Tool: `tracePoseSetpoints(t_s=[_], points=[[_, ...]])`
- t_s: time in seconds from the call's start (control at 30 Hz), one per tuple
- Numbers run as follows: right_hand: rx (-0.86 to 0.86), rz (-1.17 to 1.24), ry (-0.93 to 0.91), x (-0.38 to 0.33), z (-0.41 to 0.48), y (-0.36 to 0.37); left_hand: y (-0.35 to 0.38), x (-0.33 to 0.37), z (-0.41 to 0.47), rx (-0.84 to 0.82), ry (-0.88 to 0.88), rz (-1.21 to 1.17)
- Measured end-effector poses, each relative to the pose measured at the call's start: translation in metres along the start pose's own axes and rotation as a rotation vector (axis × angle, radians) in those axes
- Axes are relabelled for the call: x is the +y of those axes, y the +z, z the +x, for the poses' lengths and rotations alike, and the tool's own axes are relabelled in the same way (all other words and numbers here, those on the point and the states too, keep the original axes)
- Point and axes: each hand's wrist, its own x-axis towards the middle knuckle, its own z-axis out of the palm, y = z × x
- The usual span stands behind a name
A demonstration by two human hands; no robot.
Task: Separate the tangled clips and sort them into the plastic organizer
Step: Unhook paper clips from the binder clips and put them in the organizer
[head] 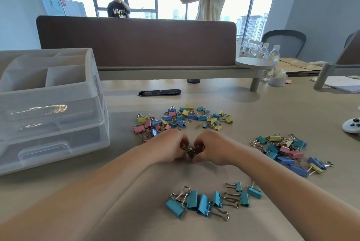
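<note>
My left hand and my right hand meet at the table's middle, fingers curled round a small tangled clump of metal clips held between them. Just beyond lies a pile of small coloured binder clips. A second mixed pile of larger clips sits to the right. Several teal binder clips lie grouped near me. The clear plastic organizer stands at the left, with open top compartments and drawers below.
A brown desk divider on a raised shelf closes off the back. Water bottles stand on a round stand at right. A white controller lies at the right edge. Two people stand behind the divider.
</note>
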Motion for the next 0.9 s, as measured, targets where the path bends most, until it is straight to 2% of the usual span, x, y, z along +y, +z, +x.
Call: tracePoseSetpoints(t_s=[0.23, 0.73, 0.9], points=[[0.010, -0.102, 0.011, -0.014, 0.009, 0.003, 0.005, 0.005, 0.004, 0.025, -0.037, 0.024], [0.000, -0.091, 0.065, -0.016, 0.015, 0.003, 0.005, 0.007, 0.004, 0.059, -0.078, -0.088], [0.047, -0.019, 0.066, -0.013, 0.013, 0.003, 0.005, 0.010, 0.003, 0.057, -0.095, -0.108]])
